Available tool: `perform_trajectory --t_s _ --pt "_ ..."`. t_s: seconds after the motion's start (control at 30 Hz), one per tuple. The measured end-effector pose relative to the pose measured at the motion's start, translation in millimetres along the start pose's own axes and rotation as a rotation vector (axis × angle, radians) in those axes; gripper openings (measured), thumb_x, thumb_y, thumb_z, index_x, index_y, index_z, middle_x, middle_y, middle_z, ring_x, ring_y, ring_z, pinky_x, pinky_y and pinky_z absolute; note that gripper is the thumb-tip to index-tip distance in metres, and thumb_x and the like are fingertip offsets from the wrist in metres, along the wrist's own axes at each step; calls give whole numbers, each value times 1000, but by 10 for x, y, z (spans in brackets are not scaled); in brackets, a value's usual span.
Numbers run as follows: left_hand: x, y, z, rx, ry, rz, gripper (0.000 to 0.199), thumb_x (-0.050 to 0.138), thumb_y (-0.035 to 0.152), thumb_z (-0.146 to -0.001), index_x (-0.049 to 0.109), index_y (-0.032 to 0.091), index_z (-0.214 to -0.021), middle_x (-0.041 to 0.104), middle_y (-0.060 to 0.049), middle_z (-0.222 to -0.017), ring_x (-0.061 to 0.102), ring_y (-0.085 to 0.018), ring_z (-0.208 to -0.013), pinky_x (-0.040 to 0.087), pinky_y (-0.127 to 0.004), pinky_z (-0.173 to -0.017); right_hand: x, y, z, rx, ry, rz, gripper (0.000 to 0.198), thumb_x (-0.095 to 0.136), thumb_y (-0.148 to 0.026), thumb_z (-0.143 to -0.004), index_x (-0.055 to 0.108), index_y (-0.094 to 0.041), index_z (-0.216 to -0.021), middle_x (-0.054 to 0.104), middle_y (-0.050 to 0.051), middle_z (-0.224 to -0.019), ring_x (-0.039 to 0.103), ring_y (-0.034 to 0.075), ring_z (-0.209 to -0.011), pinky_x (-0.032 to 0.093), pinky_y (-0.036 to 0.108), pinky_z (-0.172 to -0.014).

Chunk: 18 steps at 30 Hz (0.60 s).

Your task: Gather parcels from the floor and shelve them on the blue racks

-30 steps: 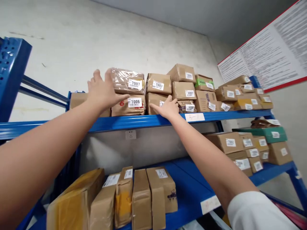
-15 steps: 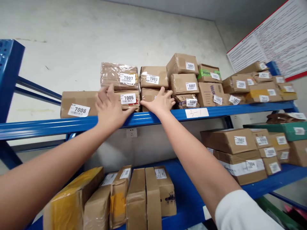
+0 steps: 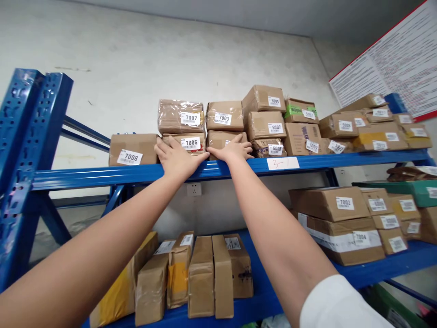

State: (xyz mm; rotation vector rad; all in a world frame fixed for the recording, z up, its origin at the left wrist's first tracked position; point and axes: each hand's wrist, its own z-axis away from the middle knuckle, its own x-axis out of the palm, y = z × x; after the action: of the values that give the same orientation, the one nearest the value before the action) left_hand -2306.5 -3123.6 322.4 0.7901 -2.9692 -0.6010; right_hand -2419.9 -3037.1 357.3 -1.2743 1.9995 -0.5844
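Both my arms reach up to the top blue shelf (image 3: 143, 174). With fingers spread, my left hand (image 3: 179, 157) lies against the front of the box labelled 7006 (image 3: 201, 136), covering its lower left part. My right hand (image 3: 234, 149) is also spread, over the front of a carton (image 3: 218, 138) whose label is mostly hidden. Its thumb points toward my left thumb. On top of these two rest the plastic-wrapped box 7007 (image 3: 170, 116) and the box 7003 (image 3: 224, 109). Box 7008 (image 3: 118, 146) sits just left of my left hand. Neither hand is wrapped round anything.
Boxes 6005 (image 3: 261, 93), 6007 (image 3: 257, 125) and 6006 (image 3: 261, 146) are stacked right of my right hand. More parcels, such as 7002 (image 3: 317, 202) and an upright carton (image 3: 201, 282), fill the lower shelf. A blue post (image 3: 51, 132) rises at left.
My left hand has moved right and lower, from between boxes 7008 and 7006 onto the front of 7006. My right hand stays at the same carton. The view has shifted left, showing more post.
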Motion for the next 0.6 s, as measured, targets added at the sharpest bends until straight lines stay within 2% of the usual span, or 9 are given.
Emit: perform_trajectory --t_s 0.07,0.13,0.23,0.3,0.4,0.5,0.6 --pt "40 81 -31 -68 -25 -24 138 74 77 -58 17 -4 -155 13 -33 -163 11 -47 -152 17 -56 -123 -4 -4 -5 7 -4 -17 151 78 -81 -46 5 -15 -161 20 35 -155 25 50 -143 24 72 -109" --pt "81 132 -72 -100 -17 -50 141 74 76 -56 15 -5 -155 12 -33 -163 11 -47 -152 17 -58 -123 6 7 1 -13 61 -64 148 78 -81 -44 13 -16 -159 29 34 -151 32 49 -139 26 71 -108" --pt "112 105 -118 -79 53 -67 144 76 76 -53 13 -2 -156 18 -33 -161 18 -47 -150 20 -58 -121 11 47 20 -59 179 -113 141 80 -79 -41 26 -14 -154 40 33 -141 42 48 -130 31 65 -106" --pt "108 40 -137 -85 76 -57 145 79 74 -50 13 1 -157 23 -32 -159 22 -47 -148 23 -58 -120 -10 72 29 -75 218 -125 139 82 -76 -39 30 -14 -152 42 32 -139 45 48 -127 33 62 -105" --pt "86 -38 -174 -104 53 -41 146 82 72 -48 14 1 -157 25 -32 -158 25 -46 -147 27 -56 -119 -53 84 29 -94 222 -120 139 83 -76 -39 30 -14 -151 40 31 -141 42 48 -128 32 62 -105" --pt "77 -39 -246 -156 -10 -43 153 82 76 -45 9 4 -159 21 -31 -160 29 -46 -145 30 -56 -117 -46 61 26 -113 201 -88 143 80 -78 -41 21 -15 -155 32 32 -148 34 50 -135 27 65 -107" --pt "79 -6 -317 -235 -64 -61 159 82 79 -42 5 5 -160 27 -31 -157 34 -46 -142 32 -57 -116 12 20 40 -95 219 -58 147 81 -78 -41 16 -16 -157 27 32 -150 29 50 -138 25 67 -107"
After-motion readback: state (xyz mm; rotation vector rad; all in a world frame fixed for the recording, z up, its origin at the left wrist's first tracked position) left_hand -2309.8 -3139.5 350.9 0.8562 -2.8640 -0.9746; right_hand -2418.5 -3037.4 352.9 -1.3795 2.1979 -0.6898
